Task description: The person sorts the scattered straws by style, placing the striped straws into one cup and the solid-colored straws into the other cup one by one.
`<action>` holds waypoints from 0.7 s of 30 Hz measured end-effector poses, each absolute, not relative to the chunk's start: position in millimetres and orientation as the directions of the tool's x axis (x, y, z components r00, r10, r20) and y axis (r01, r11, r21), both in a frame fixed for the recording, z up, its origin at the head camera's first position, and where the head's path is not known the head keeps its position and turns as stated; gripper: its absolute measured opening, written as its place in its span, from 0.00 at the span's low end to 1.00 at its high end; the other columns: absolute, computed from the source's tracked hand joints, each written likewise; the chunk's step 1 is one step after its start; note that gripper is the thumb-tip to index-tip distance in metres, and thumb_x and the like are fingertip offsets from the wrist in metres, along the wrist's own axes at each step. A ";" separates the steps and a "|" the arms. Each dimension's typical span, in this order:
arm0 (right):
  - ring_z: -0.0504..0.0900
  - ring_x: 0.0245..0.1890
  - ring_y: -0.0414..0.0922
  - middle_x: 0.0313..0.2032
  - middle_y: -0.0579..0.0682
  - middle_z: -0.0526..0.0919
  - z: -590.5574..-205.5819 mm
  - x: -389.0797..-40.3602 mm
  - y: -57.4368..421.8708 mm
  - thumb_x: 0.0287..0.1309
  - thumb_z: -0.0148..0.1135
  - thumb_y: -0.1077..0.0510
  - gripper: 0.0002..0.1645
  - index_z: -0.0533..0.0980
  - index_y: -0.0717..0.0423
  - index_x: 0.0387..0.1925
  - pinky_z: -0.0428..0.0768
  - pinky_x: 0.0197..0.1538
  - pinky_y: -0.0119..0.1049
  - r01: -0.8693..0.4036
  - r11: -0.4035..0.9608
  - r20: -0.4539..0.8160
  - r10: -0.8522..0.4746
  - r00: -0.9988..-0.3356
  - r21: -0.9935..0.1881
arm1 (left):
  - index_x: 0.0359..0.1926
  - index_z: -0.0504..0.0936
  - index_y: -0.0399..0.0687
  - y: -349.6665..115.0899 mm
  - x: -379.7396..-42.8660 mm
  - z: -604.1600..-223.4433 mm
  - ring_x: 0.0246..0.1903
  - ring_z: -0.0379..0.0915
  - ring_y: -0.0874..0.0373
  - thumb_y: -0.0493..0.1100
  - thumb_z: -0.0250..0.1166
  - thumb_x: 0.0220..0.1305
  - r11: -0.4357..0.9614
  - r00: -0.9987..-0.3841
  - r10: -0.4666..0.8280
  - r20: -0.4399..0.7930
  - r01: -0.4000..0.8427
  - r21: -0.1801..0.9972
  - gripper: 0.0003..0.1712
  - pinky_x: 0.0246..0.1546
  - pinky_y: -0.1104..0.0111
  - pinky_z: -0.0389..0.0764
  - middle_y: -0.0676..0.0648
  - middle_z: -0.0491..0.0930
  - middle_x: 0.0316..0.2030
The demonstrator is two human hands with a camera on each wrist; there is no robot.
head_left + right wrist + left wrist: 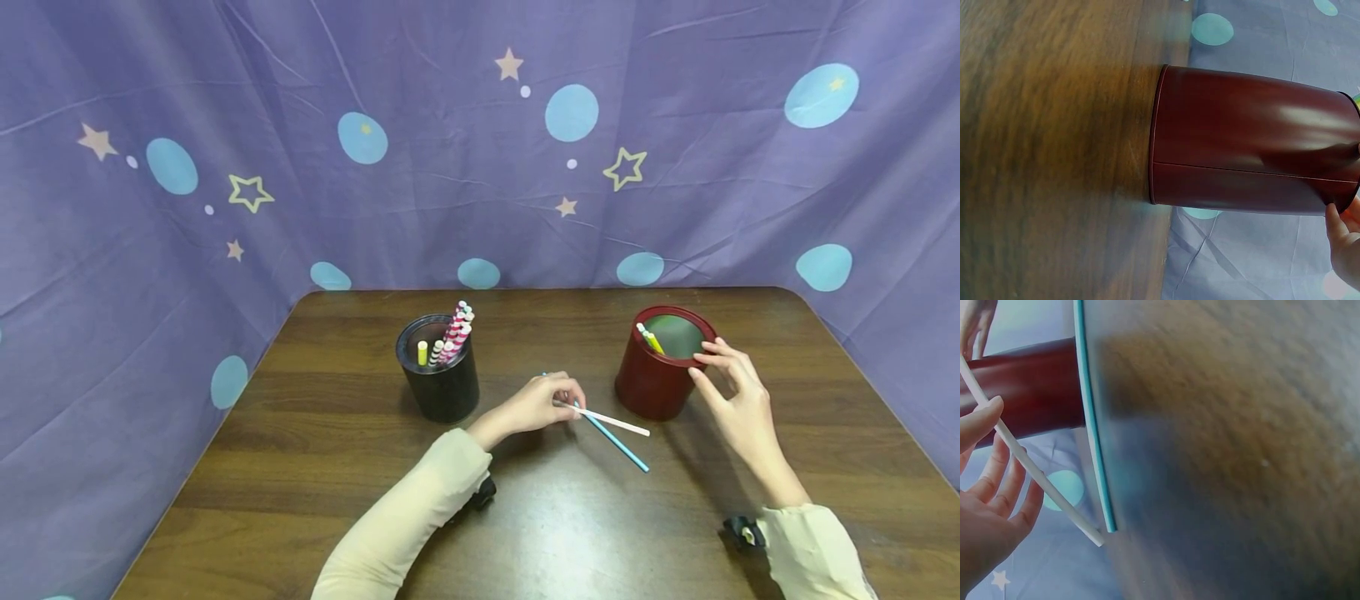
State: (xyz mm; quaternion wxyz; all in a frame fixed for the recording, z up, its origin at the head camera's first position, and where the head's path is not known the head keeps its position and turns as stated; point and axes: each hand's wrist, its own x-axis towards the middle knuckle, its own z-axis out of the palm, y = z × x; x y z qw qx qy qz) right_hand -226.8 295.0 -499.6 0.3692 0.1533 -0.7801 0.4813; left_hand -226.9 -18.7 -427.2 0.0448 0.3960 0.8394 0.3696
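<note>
My left hand [543, 404] pinches a white straw [1041, 478] between thumb and fingers, just above the table. Under the white straw in the head view, a blue straw [618, 446] lies on the tabletop and crosses it. On the right stands a dark red round canister [654, 379], upright, with a few short sticks, one of them yellow [655, 342], leaning inside. My right hand [738, 404] holds the canister's rim at its right side, thumb and fingers on the edge. In the right wrist view only part of the right hand [1344, 240] shows.
A black round canister [442, 392] stands left of the left hand, holding several pink-and-white striped straws [457, 333] and a yellow one [422, 353]. The brown wooden table [300, 467] ends at a purple curtain [450, 192] with stars and blue dots.
</note>
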 end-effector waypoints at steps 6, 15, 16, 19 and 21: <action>0.63 0.60 0.49 0.51 0.49 0.73 -498.8 -225.8 294.2 0.45 0.64 0.69 0.20 0.77 0.53 0.44 0.66 0.57 0.29 -0.589 0.495 0.721 0.118 -0.683 -0.639 | 0.28 0.78 0.45 -18.0 -222.9 -422.6 0.29 0.67 0.66 0.34 0.66 0.48 0.388 -0.695 0.675 0.245 0.618 0.684 0.06 0.33 0.78 0.71 0.52 0.73 0.26; 0.63 0.60 0.49 0.51 0.50 0.73 -498.3 -225.5 294.0 0.45 0.63 0.69 0.20 0.77 0.55 0.44 0.66 0.58 0.30 -0.599 0.484 0.725 0.115 -0.679 -0.638 | 0.29 0.77 0.44 -14.3 -219.3 -415.9 0.29 0.68 0.66 0.34 0.67 0.47 0.321 -0.674 0.671 0.308 0.639 0.699 0.07 0.33 0.66 0.75 0.51 0.74 0.25; 0.63 0.60 0.49 0.51 0.51 0.73 -498.0 -225.4 293.8 0.45 0.63 0.69 0.20 0.77 0.55 0.44 0.66 0.58 0.30 -0.600 0.482 0.725 0.115 -0.679 -0.639 | 0.29 0.77 0.43 -13.8 -218.9 -415.1 0.28 0.67 0.66 0.34 0.67 0.47 0.310 -0.672 0.669 0.318 0.641 0.702 0.07 0.33 0.64 0.75 0.51 0.74 0.25; 0.63 0.60 0.49 0.51 0.51 0.73 -498.0 -225.8 293.9 0.46 0.63 0.69 0.19 0.77 0.55 0.44 0.66 0.58 0.30 -0.601 0.478 0.724 0.116 -0.680 -0.641 | 0.29 0.77 0.42 -12.6 -218.3 -412.7 0.28 0.67 0.67 0.33 0.67 0.47 0.268 -0.666 0.653 0.360 0.648 0.713 0.07 0.32 0.62 0.75 0.50 0.74 0.25; 0.63 0.60 0.49 0.51 0.52 0.73 -497.7 -225.9 293.8 0.46 0.63 0.69 0.19 0.77 0.55 0.43 0.66 0.58 0.30 -0.602 0.475 0.724 0.116 -0.680 -0.642 | 0.29 0.77 0.41 -11.8 -217.9 -410.5 0.27 0.68 0.66 0.33 0.67 0.48 0.246 -0.667 0.640 0.380 0.647 0.721 0.07 0.30 0.65 0.76 0.49 0.74 0.24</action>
